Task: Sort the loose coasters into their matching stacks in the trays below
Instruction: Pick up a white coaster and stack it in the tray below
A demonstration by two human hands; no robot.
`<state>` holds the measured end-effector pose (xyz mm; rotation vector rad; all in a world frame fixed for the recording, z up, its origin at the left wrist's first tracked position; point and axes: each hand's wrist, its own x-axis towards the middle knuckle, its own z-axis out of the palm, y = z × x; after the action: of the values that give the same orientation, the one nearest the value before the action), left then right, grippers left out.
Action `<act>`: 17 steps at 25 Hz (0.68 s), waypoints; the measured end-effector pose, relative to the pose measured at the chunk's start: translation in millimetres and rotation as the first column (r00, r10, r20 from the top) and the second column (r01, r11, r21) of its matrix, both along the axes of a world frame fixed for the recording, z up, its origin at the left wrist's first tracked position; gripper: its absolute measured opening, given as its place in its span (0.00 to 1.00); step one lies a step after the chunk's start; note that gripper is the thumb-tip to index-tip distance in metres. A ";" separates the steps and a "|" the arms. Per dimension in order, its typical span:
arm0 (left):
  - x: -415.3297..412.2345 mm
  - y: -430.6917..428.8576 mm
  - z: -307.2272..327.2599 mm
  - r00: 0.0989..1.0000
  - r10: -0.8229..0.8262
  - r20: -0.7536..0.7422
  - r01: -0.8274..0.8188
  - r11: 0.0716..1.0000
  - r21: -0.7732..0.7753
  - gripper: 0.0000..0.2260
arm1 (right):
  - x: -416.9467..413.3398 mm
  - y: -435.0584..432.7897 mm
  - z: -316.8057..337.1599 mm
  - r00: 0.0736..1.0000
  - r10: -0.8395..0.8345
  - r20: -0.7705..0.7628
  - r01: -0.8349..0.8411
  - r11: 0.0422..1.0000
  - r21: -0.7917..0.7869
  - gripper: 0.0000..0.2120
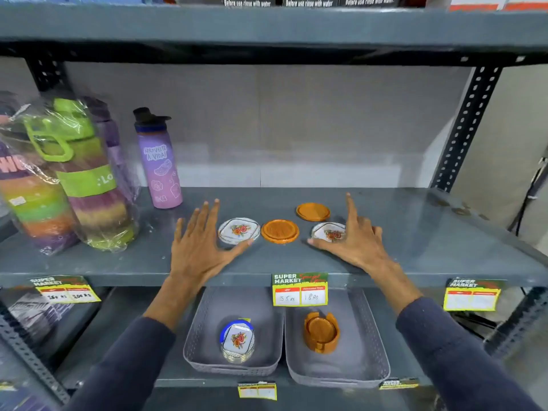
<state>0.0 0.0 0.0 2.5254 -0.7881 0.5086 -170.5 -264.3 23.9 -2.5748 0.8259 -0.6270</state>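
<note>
Loose coasters lie on the middle shelf (415, 232): a white floral coaster (239, 230), an orange round coaster (280, 231), another orange coaster (313, 211) further back, and a second floral coaster (327, 231). My left hand (201, 241) is open, its thumb touching the left floral coaster's near edge. My right hand (353, 235) is spread over the right floral coaster, index finger pointing up. Below, the left grey tray (201, 327) holds a floral coaster stack (238, 341). An orange coaster stack (321, 332) in its holder stands in the right grey tray (367, 336).
Wrapped green and rainbow bottles (74, 179) and a purple bottle (158, 161) stand at the shelf's left. Price tags (300, 289) hang on the shelf's front edge. A perforated upright (465, 126) bounds the right side, and the upper shelf (267, 28) hangs overhead.
</note>
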 end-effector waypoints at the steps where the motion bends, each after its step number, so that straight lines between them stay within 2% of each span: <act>1: 3.3 0.5 -0.8 0.996 0.006 -0.085 -0.005 1.000 0.014 0.60 | 0.2 -3.3 -3.4 0.999 -0.012 -0.033 0.013 1.000 0.026 0.63; 4: 6.6 0.0 2.4 0.967 0.060 -0.247 -0.049 0.997 0.051 0.64 | 1.8 -14.2 -15.2 1.000 -0.003 0.001 0.003 0.995 0.098 0.59; 7: 6.8 -3.2 -0.7 0.967 0.090 -0.240 -0.065 0.992 0.109 0.64 | 1.7 -11.6 -16.3 0.993 0.031 0.110 -0.045 0.991 0.123 0.56; 12: 17.6 -1.6 -7.7 0.980 0.082 -0.183 -0.048 0.982 0.183 0.63 | -10.8 10.2 13.8 0.928 0.068 0.366 -0.064 0.998 -0.024 0.56; 17: 17.4 -1.9 -6.9 0.970 0.106 -0.221 -0.056 0.973 0.224 0.68 | -43.9 70.0 79.6 0.756 0.283 0.590 -0.155 0.954 -0.258 0.56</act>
<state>17.4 -1.9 -6.9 2.7618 -0.6854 0.1539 -214.4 -194.3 103.5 -2.3140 0.2354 -1.4344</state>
